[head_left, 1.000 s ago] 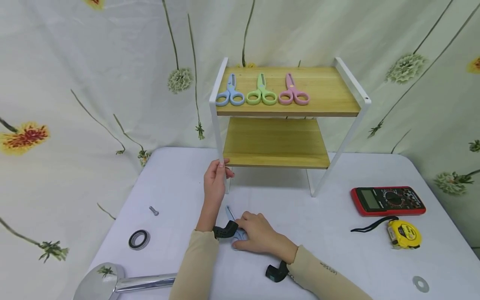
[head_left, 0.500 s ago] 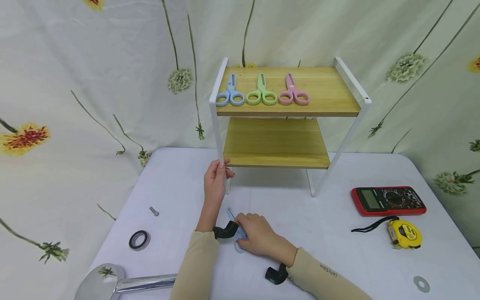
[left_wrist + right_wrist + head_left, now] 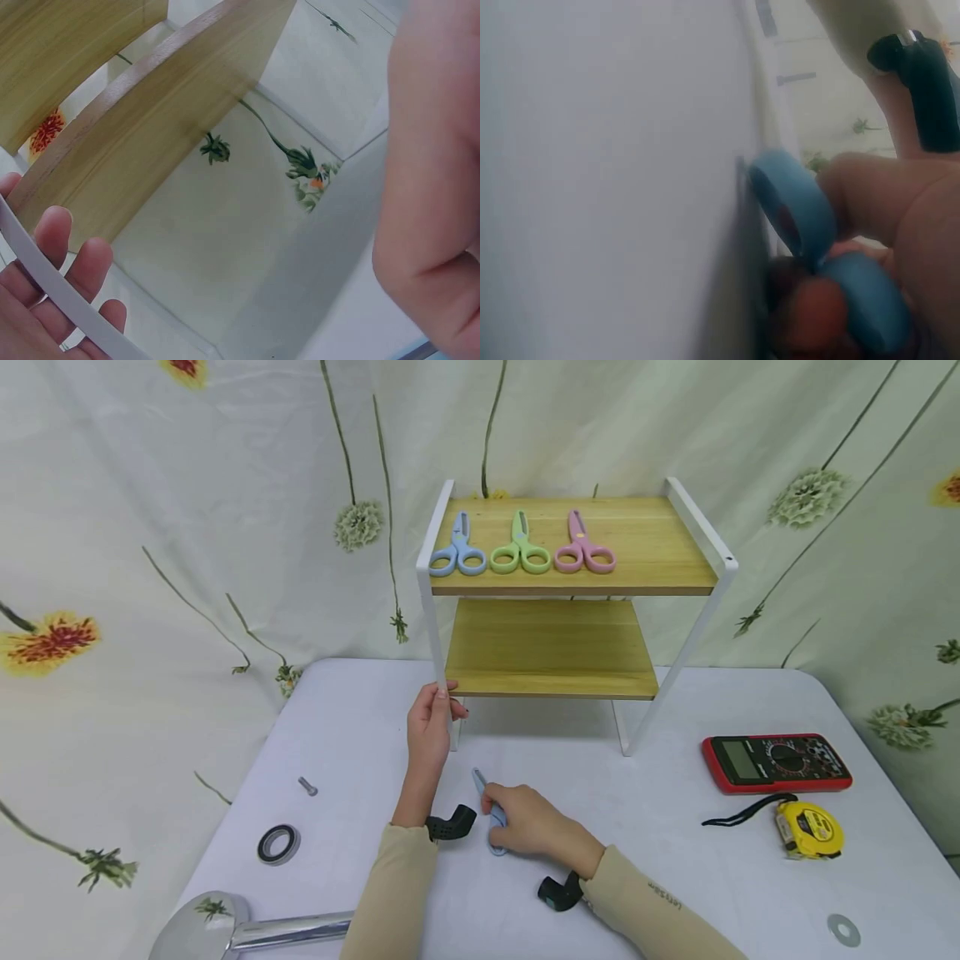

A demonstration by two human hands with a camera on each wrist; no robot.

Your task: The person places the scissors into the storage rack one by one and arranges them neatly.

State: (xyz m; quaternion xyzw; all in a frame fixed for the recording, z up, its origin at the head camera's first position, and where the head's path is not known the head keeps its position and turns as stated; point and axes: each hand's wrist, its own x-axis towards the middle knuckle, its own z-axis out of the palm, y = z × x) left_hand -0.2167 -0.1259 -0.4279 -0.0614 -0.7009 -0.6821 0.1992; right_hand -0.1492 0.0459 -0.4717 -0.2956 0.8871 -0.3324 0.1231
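Observation:
My left hand (image 3: 431, 714) grips the white left leg of the two-tier wooden shelf (image 3: 555, 647), just below the lower board. In the left wrist view its fingers (image 3: 88, 270) curl round the white frame (image 3: 60, 289). Low over the table in front of the shelf, my right hand (image 3: 536, 822) holds a pair of light blue scissors (image 3: 497, 817), blade pointing away toward the shelf. Both blue handle loops (image 3: 799, 199) show among the fingers in the right wrist view. On the top board lie blue scissors (image 3: 459, 550), green scissors (image 3: 520, 547) and pink scissors (image 3: 581, 547), side by side.
To the right lie a red multimeter (image 3: 776, 763), a yellow tape measure (image 3: 810, 829) with a black strap, and a flat washer (image 3: 843, 930). On the left are a bolt (image 3: 307, 786), a black-and-silver ring (image 3: 278, 844) and a shiny metal ladle (image 3: 292, 931).
My right hand has shifted the blue scissors a little to the right, and they now look turned onto their edge. The left hand keeps its grip on the shelf leg.

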